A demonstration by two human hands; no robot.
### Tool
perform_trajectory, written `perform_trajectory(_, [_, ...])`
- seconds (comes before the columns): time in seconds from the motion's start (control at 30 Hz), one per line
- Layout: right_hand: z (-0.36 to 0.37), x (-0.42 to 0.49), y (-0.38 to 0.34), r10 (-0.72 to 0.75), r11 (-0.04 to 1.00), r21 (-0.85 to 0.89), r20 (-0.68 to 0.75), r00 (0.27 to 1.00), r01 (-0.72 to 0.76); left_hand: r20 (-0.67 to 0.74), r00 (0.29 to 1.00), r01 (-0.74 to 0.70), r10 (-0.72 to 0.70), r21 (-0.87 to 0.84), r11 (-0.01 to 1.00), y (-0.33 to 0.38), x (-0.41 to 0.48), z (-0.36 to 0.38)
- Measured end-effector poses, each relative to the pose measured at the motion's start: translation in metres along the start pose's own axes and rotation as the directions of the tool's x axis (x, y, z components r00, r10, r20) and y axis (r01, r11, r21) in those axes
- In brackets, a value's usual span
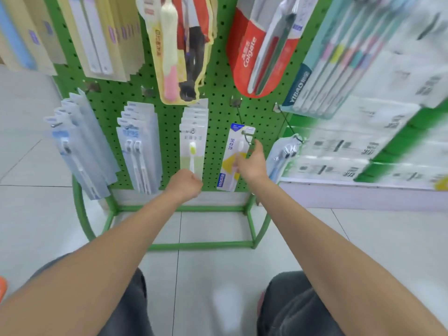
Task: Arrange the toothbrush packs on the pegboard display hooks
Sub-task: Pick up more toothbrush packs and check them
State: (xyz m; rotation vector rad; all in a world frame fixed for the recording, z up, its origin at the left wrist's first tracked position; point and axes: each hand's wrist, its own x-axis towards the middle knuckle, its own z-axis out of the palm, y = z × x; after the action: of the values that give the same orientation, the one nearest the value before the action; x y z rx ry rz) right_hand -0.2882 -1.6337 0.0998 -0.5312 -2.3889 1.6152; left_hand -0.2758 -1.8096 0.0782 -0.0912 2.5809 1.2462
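Pegboard (pixel 218 98) hooks hold toothbrush packs, R hand (pixel 252 163) grips yellow-white pack (pixel 230 163) — L hand (pixel 185 184) fisted

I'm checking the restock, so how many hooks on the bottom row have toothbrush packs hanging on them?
5: far-left blue stack, twin-brush stack, green-brush stack, single yellow pack under the right hand, and a blister pack far right. Others may be hidden.

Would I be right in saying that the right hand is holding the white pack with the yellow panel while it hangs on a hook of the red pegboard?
Not quite: the pegboard is green, not red, as the head view shows. The rest stands: the right hand is holding the white pack with the yellow panel, which hangs on a hook.
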Motion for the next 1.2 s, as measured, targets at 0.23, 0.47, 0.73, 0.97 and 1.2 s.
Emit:
perform_trajectory(0.23, [-0.003, -0.003, 0.002, -0.098, 0.993, 0.053, -0.089, 0.991, 0.103, 0.086, 0.992, -0.086, 0.094, -0.101, 0.991, 0.026, -0.013, 0.004])
perform_trajectory(0.47, [-0.014, -0.003, -0.013, -0.224, 0.969, -0.108, -0.009, 0.975, 0.222, 0.057, 0.995, -0.072, 0.082, -0.16, 0.985, 0.03, -0.024, -0.005])
perform_trajectory(0.73, [-0.033, -0.016, -0.023, -0.245, 0.929, -0.274, 0.049, 0.968, 0.249, 0.067, 0.995, -0.062, 0.074, -0.167, 0.984, 0.027, -0.046, -0.001])
perform_trajectory(0.97, [-0.033, -0.02, -0.028, -0.258, 0.885, -0.374, 0.105, 0.96, 0.278, 0.052, 0.996, -0.059, 0.067, -0.133, 0.989, 0.019, -0.049, -0.002])
perform_trajectory(1.2, [-0.008, -0.035, -0.013, -0.031, 0.963, -0.245, 0.311, 0.95, 0.111, 0.001, 0.998, -0.057, 0.058, -0.165, 0.985, 0.014, -0.044, -0.011])
